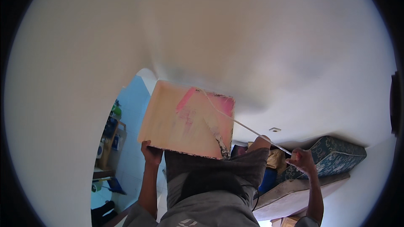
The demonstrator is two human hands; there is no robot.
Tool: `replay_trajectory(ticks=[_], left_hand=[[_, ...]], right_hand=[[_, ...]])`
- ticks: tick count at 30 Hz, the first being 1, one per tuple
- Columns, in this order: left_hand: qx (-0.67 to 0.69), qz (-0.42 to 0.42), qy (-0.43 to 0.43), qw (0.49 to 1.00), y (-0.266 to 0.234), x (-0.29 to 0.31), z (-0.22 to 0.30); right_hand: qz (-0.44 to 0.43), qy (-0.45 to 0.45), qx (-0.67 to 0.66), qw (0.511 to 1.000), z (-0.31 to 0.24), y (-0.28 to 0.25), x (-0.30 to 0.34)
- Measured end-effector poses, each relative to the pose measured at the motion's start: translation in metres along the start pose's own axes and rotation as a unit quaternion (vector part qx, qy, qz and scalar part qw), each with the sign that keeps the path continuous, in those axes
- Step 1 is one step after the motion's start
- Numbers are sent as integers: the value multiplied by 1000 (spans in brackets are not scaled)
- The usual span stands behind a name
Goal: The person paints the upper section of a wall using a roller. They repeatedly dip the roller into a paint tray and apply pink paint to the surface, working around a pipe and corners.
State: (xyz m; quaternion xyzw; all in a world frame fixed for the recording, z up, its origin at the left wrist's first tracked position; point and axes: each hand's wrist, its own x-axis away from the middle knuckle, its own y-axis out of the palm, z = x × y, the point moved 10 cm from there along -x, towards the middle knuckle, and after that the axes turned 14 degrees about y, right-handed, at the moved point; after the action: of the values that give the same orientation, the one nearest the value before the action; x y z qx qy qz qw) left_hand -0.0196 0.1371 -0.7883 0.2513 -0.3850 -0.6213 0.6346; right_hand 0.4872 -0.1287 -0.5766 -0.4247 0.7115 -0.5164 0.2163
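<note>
While gripped — flat tray (185,122) by left hand (150,152), thin handle (252,130) by right hand (302,160).

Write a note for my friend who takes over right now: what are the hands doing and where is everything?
Left hand: grips the lower left corner of the paint tray, held up in front of the white wall.
Right hand: holds the long thin roller handle; the paint roller lies in the tray.
Done: the tray is smeared with pale and pink paint.
Left: the roller is not yet on the wall.
Nearby: a patterned mattress lies to the right.
</note>
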Motion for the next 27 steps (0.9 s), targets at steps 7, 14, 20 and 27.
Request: replay_trajectory(ticks=[7, 14, 20, 27], left_hand=[[2, 32, 9, 999, 1, 6, 7], [11, 22, 17, 1000, 3, 3, 7], [-1, 32, 18, 999, 0, 5, 11], [2, 20, 21, 1000, 6, 2, 5]], right_hand=[[-46, -25, 101, 993, -43, -13, -39], [-98, -26, 114, 988, -85, -9, -75], [-125, -77, 148, 978, -119, 2, -94], [-115, -35, 215, 969, -97, -16, -85]])
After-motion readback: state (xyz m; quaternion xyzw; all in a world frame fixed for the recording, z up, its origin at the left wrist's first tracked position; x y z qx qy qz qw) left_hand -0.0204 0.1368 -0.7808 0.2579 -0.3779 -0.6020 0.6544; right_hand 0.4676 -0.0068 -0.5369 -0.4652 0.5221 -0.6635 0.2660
